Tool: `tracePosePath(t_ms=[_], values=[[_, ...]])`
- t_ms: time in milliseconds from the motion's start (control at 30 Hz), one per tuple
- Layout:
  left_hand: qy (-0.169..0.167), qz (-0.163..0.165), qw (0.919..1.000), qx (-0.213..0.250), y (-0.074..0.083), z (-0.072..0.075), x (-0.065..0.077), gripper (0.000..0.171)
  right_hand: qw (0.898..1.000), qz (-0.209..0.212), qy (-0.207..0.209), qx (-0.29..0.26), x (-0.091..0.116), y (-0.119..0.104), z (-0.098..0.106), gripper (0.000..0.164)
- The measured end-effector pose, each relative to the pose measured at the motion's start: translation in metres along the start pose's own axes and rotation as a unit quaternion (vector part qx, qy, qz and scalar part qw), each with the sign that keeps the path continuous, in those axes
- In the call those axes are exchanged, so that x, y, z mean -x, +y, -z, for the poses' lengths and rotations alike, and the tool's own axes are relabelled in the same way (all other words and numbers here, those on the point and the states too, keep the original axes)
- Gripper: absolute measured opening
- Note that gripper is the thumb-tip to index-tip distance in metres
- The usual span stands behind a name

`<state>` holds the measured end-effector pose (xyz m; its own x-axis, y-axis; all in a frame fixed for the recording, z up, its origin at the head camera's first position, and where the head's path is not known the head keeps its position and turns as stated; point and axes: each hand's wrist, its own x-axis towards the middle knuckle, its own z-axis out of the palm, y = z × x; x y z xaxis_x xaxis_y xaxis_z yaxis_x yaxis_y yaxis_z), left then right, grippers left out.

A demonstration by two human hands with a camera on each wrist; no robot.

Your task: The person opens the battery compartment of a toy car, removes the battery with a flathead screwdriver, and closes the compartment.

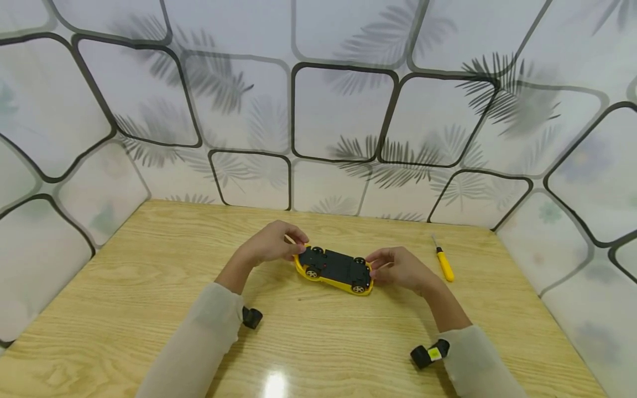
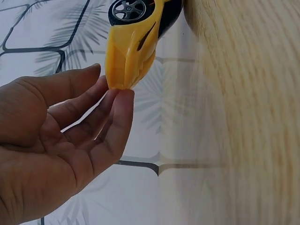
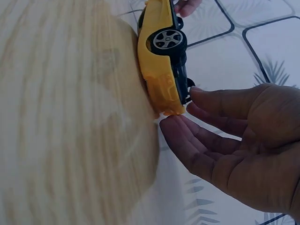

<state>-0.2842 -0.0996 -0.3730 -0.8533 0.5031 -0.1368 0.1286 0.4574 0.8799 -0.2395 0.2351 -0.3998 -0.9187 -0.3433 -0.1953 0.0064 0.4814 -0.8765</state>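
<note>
A yellow toy car lies upside down, its black underside and silver-spoked wheels facing up. At its left end my left hand grips the yellow body with thumb and fingers. The left wrist view shows that hand's fingertips against the car's tapered end. My right hand holds the opposite end. Seen from the right wrist, the thumb lies at the edge of the black underside, and the fingers touch the yellow end from below.
A screwdriver with a yellow handle lies to the right of my right hand on the wood-grain table. Patterned white panels rise along the back and both sides. Black cameras are strapped at both wrists.
</note>
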Motion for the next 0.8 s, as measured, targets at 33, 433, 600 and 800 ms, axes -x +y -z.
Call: tracePosePath(t_ms=[33, 433, 600, 800], values=[[0.0, -0.004, 0.9999, -0.01, 0.001, 0.0, 0.0, 0.022, 1.0, 0.005, 0.0, 0.011, 0.001, -0.001, 0.0, 0.034], [0.024, -0.086, 0.9825, -0.163, 0.014, -0.003, -0.002, 0.024, 0.977, 0.113, 0.025, 0.181, 0.001, -0.015, -0.004, 0.035], [0.015, -0.115, 0.9689, -0.219, 0.02, -0.01, 0.0, 0.022, 0.954, 0.187, 0.017, 0.235, -0.006, -0.019, -0.015, 0.033], [-0.006, -0.177, 0.9395, -0.294, 0.022, -0.02, 0.002, 0.017, 0.912, 0.259, 0.024, 0.317, -0.009, -0.021, -0.02, 0.028]])
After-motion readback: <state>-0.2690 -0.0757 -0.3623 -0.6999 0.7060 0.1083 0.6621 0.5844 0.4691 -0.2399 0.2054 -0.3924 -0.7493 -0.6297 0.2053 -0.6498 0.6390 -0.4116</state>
